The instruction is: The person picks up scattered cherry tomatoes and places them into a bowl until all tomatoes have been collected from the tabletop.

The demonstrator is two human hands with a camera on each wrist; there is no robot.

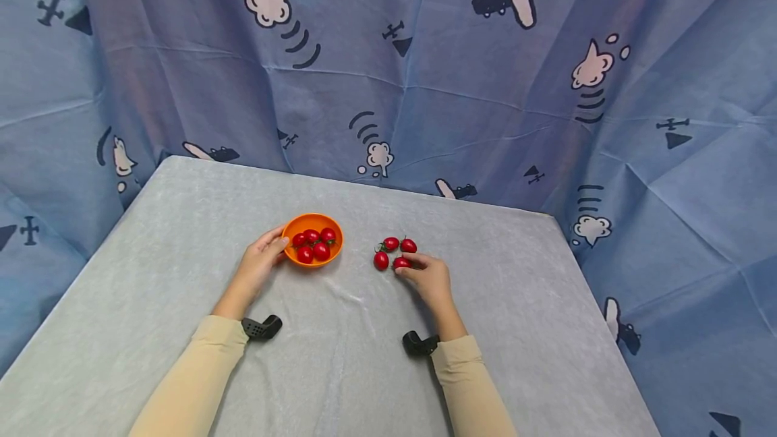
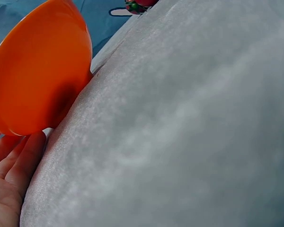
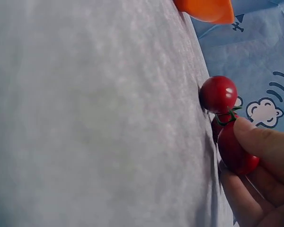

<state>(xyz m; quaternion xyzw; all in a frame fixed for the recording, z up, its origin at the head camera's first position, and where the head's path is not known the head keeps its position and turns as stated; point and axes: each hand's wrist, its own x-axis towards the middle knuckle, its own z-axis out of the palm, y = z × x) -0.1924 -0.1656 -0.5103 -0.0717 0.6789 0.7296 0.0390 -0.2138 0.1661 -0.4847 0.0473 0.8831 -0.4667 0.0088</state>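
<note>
An orange bowl (image 1: 293, 260) holding several red cherry tomatoes (image 1: 322, 250) stands on the table, left of centre. My left hand (image 1: 260, 263) holds it at its left side, thumb at the rim. The left wrist view shows fingers (image 2: 26, 158) against the lower wall of the bowl (image 2: 42, 66). To the right, my right hand (image 1: 429, 280) pinches a cherry tomato (image 3: 234, 149) with a green stem between thumb and fingers. Close beside that one lie three more tomatoes: one at the left (image 1: 380, 260), one behind (image 1: 391, 243) and one at the back right (image 1: 409, 245).
A pale grey cloth covers the table (image 1: 340, 356). Behind it and along the right hangs a blue curtain (image 1: 485, 100) printed with planes and clouds. Each wrist carries a black camera band, one at the left wrist (image 1: 262, 328) and one at the right wrist (image 1: 419, 344).
</note>
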